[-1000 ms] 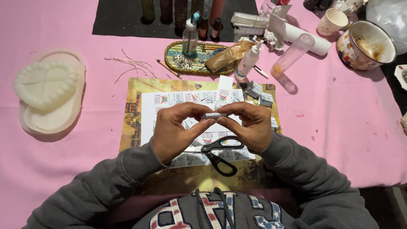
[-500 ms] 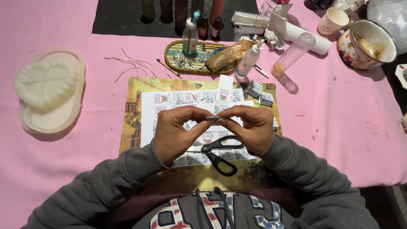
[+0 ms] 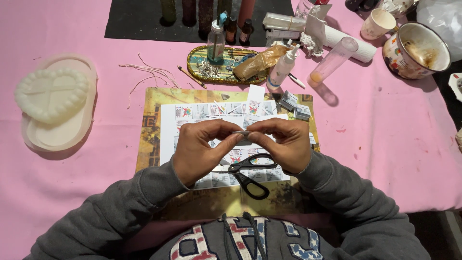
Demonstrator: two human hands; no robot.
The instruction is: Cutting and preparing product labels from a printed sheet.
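Observation:
My left hand (image 3: 199, 149) and my right hand (image 3: 284, 144) meet above a printed paper sheet (image 3: 192, 115), fingertips pinched together on a small grey folded paper piece (image 3: 240, 135). Most of that piece is hidden by my fingers. Black-handled scissors (image 3: 250, 175) lie shut on the sheet just under my hands. Several small folded paper pieces (image 3: 294, 106) rest at the sheet's upper right corner. The sheet lies on a yellow-brown mat (image 3: 154, 103).
A white heart-shaped mould on an oval tray (image 3: 53, 103) sits at the left. An oval dish (image 3: 226, 65) with a bottle, a glue bottle (image 3: 281, 72), a clear tube (image 3: 334, 60), a paper cup (image 3: 378, 23) and a patterned bowl (image 3: 416, 43) stand at the back on the pink tablecloth.
Both hands have shifted slightly towards me while keeping the small piece pinched between the fingertips. Nothing else has moved.

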